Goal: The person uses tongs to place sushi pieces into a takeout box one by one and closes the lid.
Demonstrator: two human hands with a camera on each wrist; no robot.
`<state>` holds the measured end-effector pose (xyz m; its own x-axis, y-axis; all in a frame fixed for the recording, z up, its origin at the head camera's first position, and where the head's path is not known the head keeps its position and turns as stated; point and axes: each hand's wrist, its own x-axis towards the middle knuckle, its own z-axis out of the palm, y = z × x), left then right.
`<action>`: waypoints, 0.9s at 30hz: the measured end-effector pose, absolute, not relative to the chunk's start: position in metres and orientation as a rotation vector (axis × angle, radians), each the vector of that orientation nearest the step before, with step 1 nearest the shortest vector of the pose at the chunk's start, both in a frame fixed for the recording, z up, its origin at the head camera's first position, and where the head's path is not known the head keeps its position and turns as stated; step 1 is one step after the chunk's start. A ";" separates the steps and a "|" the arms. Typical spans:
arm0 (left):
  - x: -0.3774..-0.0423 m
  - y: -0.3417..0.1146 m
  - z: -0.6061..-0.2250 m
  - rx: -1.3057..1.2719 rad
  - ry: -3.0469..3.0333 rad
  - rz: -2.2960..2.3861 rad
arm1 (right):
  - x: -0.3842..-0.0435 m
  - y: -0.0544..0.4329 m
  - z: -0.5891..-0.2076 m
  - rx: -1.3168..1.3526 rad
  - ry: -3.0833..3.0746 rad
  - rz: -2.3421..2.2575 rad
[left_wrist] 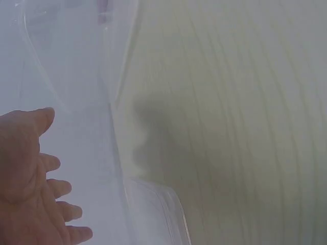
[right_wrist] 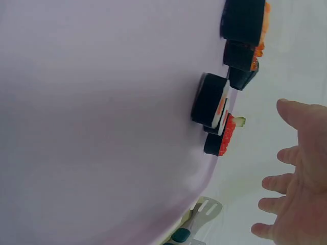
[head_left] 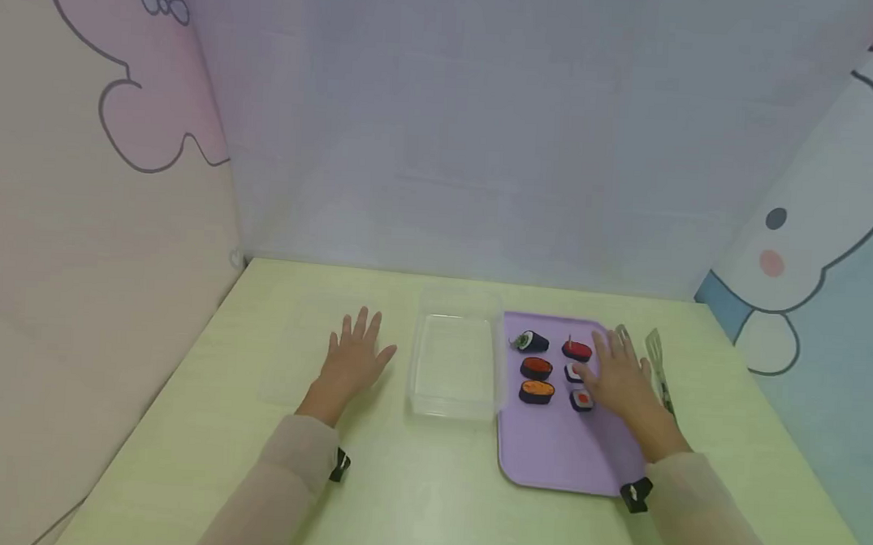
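In the head view, one purple tray (head_left: 546,450) lay on the desk (head_left: 398,490), with six sushi pieces on it in two columns of three. On the left stood a black roll (head_left: 532,342) with green in its end, a red-topped piece (head_left: 536,368) and an orange-topped piece (head_left: 537,391); on the right, a bright red piece (head_left: 576,352), a rice roll (head_left: 571,373) partly hidden by a finger and a red-centred roll (head_left: 581,401). The right hand (head_left: 622,385), relaxed and gripping nothing, spread over the tray's right side, covering part of its edge; whether it touched anything, I could not tell. One slotted utensil (head_left: 656,355) lay beyond it, partly hidden. One clear box (head_left: 454,410) stood just left of the tray. The left hand (head_left: 352,362), fingers splayed and holding nothing, was above a faint clear sheet (head_left: 286,372), hard to make out.

In the left wrist view, the left hand was cut off at the edge, its five digits apart; two clear plastic corners showed, both cropped.

In the right wrist view, all six pieces appeared, some overlapping, the orange-topped one cropped above. The right hand's digits were loose, and the utensil ran out of frame below.
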<state>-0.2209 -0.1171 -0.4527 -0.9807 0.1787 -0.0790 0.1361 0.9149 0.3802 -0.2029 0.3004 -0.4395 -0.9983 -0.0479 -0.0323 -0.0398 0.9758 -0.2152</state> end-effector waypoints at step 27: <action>-0.203 -0.087 -0.464 0.161 2.176 1.825 | -0.171 0.368 -0.431 0.273 3.061 -0.650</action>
<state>-0.2031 -0.0869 -0.4641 -0.9501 0.2721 -0.1527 -0.1030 0.1883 0.9767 -0.1713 0.3679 -0.4313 -0.9849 0.1692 -0.0365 0.1695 0.8991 -0.4036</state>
